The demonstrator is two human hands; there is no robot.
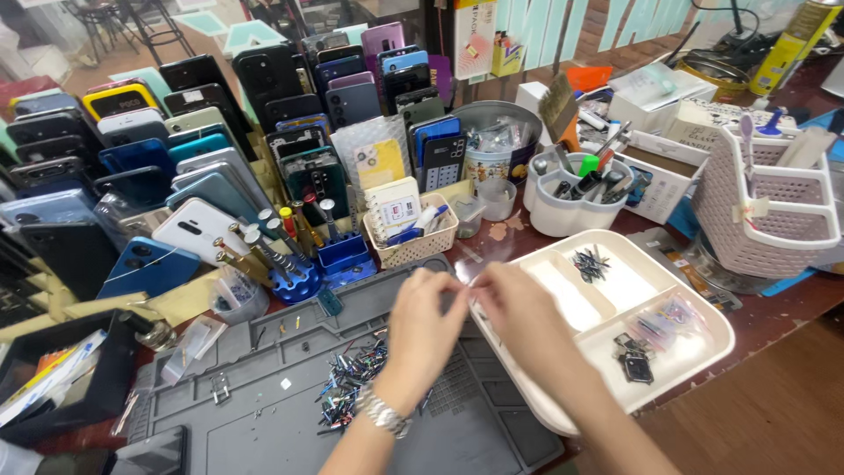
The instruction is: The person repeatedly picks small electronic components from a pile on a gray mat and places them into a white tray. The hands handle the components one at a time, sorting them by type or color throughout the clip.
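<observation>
My left hand [424, 330], with a metal watch [384, 413] on its wrist, meets my right hand [520, 318] over the near left corner of a white sectioned tray [703, 308]. The fingertips of both hands pinch together around something very small that I cannot make out. Below the left hand a heap of small screws and metal parts [350, 383] lies on the grey repair mat [264, 413]. The tray holds a cluster of dark screws [591, 262] and small parts in clear bags [655, 330].
Rows of phones and back covers [176, 149] stand at the back left. A blue screwdriver stand [286, 255], a beige basket [413, 233], a white tool cup [576, 193], a metal tin [492, 141] and a pink basket [765, 202] ring the mat. The table edge runs at the right.
</observation>
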